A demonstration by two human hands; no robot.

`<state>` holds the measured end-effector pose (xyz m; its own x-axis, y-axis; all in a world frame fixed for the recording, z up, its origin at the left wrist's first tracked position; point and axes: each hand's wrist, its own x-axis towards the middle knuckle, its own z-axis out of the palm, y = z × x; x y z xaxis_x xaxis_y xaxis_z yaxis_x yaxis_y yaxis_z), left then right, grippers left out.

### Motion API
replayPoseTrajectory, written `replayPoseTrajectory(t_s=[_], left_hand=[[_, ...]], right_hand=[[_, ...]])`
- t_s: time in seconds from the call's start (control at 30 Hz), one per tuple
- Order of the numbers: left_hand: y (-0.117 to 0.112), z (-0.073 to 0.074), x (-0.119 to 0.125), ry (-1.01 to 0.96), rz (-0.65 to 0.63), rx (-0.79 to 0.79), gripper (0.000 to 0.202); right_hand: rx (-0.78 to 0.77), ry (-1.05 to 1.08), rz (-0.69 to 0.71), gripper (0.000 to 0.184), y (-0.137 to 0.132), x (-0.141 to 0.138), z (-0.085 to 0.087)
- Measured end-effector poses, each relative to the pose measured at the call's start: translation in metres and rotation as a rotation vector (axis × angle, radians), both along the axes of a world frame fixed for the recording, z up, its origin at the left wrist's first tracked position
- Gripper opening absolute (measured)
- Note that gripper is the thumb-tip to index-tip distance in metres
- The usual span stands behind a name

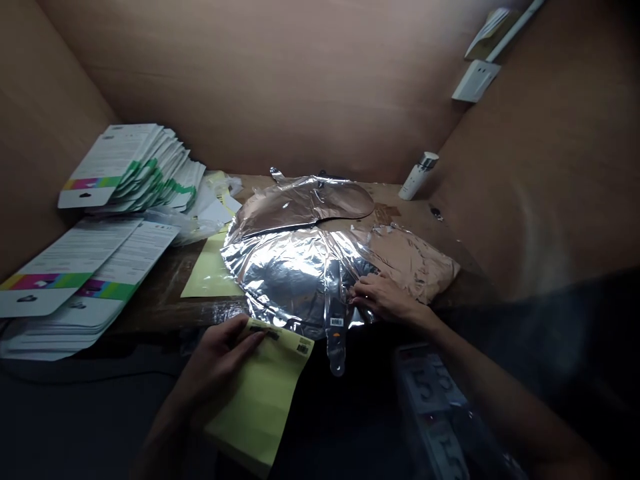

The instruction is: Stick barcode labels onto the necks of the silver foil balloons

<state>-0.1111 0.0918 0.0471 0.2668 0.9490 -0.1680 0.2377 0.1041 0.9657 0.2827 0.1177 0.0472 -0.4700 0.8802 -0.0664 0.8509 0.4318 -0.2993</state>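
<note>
Near the front of the table, my left hand (pixel 225 350) grips a yellow paper sheet (pixel 260 393) by its top edge, thumb on top. Small printed barcode labels show along that edge. My right hand (pixel 377 295) has its fingers curled and pressed together on the crinkled silver foil balloon (pixel 285 267). The balloon lies flat, with its tail (pixel 337 357) hanging over the front edge and a barcode sticker (pixel 337 321) on it. What exactly the right fingertips pinch is partly hidden.
Stacks of printed white cards (pixel 100 160) fill the left side, with more cards (pixel 65 260) in front. Another yellow sheet (pixel 207 270) lies beneath the foil's left side. A white bottle (pixel 418 177) stands at the back right. Clear packaging marked "5" (pixel 430 393) sits below right.
</note>
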Motion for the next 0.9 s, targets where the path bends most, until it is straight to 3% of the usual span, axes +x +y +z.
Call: replayPoseTrajectory(t_s=[0.2, 0.33, 0.43, 0.5, 0.6, 0.7, 0.77, 0.83, 0.9], left_hand=[[0.042, 0.004, 0.017, 0.028, -0.260, 0.250, 0.026], [0.055, 0.011, 0.010, 0.019, -0.301, 0.226, 0.023], [0.055, 0.019, 0.005, 0.015, -0.269, 0.174, 0.024], [0.049, 0.024, 0.008, 0.037, -0.271, 0.194, 0.020], [0.036, 0.023, 0.026, 0.030, -0.431, 0.283, 0.010], [0.027, 0.014, 0.051, -0.013, -0.650, 0.404, 0.018], [0.026, 0.008, 0.064, 0.020, -0.700, 0.475, 0.027], [0.028, 0.008, 0.073, 0.062, -0.681, 0.497, 0.035], [0.029, 0.013, 0.078, 0.056, -0.678, 0.484, 0.040]], right_hand=[[0.016, 0.023, 0.099, 0.045, 0.009, 0.006, 0.000], [-0.010, 0.043, 0.150, 0.042, 0.019, 0.008, -0.008], [-0.090, 0.092, 0.160, 0.045, 0.026, 0.008, -0.004], [-0.171, 0.120, 0.195, 0.045, 0.030, 0.008, 0.007], [-0.269, 0.111, 0.248, 0.042, 0.043, 0.009, 0.029], [-0.316, 0.071, 0.242, 0.040, 0.068, 0.010, 0.050], [-0.332, 0.044, 0.247, 0.039, 0.093, 0.009, 0.063], [-0.317, -0.046, 0.141, 0.037, 0.125, 0.001, 0.077], [-0.229, -0.156, -0.067, 0.033, 0.163, -0.012, 0.095]])
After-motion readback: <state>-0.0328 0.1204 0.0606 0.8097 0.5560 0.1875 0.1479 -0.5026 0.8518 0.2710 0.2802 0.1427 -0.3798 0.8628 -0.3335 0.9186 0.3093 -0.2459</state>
